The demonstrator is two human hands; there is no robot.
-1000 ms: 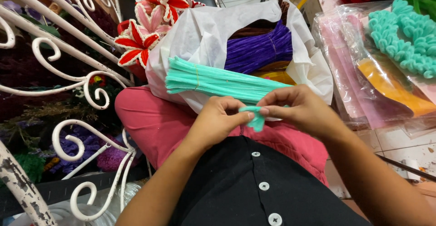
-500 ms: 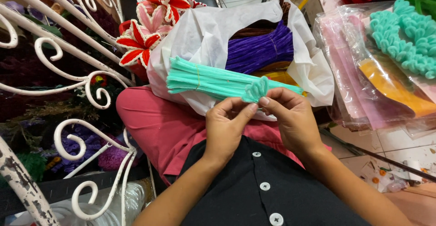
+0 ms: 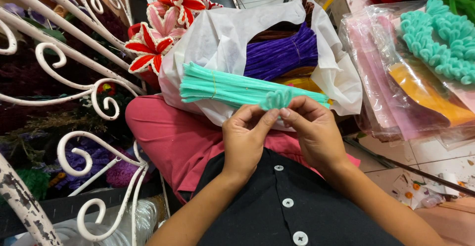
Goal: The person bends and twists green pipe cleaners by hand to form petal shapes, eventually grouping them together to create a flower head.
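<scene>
We had the small teal coil (image 3: 278,98) pinched between both thumbs and forefingers, left hand (image 3: 245,139) and right hand (image 3: 316,134) equally close. It sat just above the fingertips, over the teal stem bundle (image 3: 222,88), whose long axis ran left-right across the white bag (image 3: 217,38).

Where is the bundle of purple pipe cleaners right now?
In the head view, the purple pipe cleaner bundle lies inside the open white bag, centre-top, just behind the teal bundle and beyond both hands.
</scene>
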